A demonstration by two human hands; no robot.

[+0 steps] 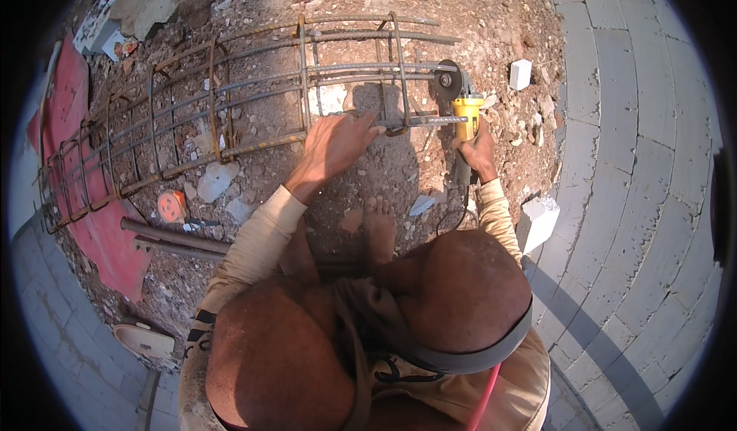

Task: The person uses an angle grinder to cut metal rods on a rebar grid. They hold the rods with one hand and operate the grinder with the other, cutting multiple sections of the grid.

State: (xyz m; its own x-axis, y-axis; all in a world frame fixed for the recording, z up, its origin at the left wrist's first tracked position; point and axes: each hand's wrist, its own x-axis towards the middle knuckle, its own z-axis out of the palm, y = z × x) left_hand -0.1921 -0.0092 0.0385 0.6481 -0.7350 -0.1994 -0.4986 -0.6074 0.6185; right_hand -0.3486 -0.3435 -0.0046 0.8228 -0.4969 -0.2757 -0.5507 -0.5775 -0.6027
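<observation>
A long rebar cage (253, 85), made of rusty bars tied with square stirrups, lies across the ground in front of me. My left hand (338, 148) is closed on its near bar, close to the right end. My right hand (479, 155) grips a yellow angle grinder (467, 107) by its body. The grinder's dark disc (446, 80) is beside the cut ends of the middle bars. From here I cannot tell whether the disc touches a bar or spins. A bar end passes in front of the grinder's yellow body.
Grey block walls (622, 124) rise on the right and lower left. White block pieces (538, 222) lie by the right wall. A red sheet (115, 247) is under the cage's left end, near an orange round piece (172, 206) and metal pipes (176, 235). Rubble covers the soil.
</observation>
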